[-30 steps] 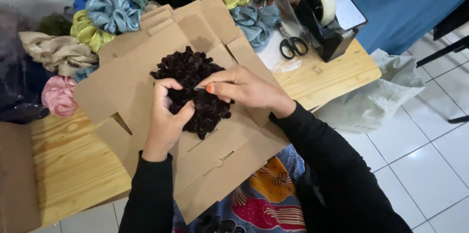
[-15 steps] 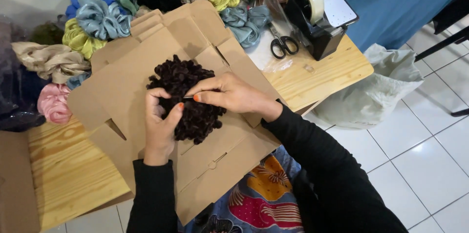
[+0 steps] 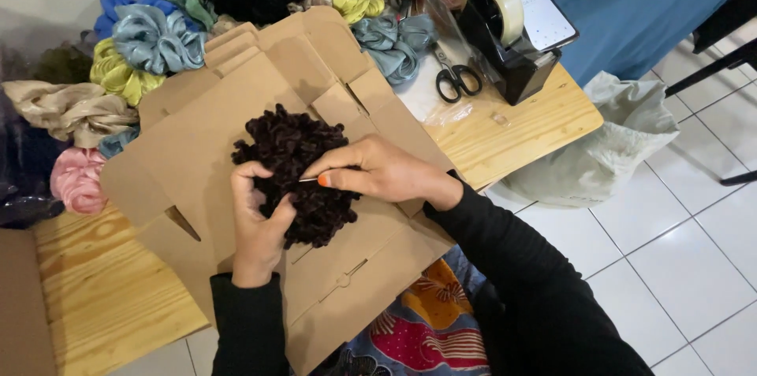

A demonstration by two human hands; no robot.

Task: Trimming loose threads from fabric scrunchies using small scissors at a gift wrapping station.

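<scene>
One dark brown ruffled scrunchie (image 3: 292, 171), bulky and curly, resting at centre of a flat unfolded cardboard box (image 3: 197, 147). Left hand (image 3: 256, 230) wrapped around its lower left edge, fingers curled into the fabric, gripping it. Right hand (image 3: 378, 175) laid over its right side, thumb and forefinger pinched shut on something thin and pale, perhaps a needle or pin, too small to identify. Step in hand, judged: fine work on the scrunchie itself, stitching or picking at a seam, with the left hand steadying. Next move, judged: needs the left grip kept firm so the ruffles stay put, and a small controlled pull or push from the pinched fingers, not a broad motion. Box blank tilted across a light wooden table (image 3: 102, 297), flaps and slots visible, lower edge overhanging toward the lap. Beyond the box: heap of satin scrunchies (image 3: 150, 45) in blue, yellow-green, beige, pink and teal along the far edge; black-handled scissors (image 3: 457, 80) just beside a black tape dispenser (image 3: 512, 53) carrying a clear tape roll; flat tablet-like screen (image 3: 540, 13) behind it. Off the table at right: pale crumpled bag (image 3: 607, 147) on white tiled floor (image 3: 678, 266); blue cloth (image 3: 631, 5) draped over furniture at top right. Black sleeves, patterned fabric over the lap.
</scene>
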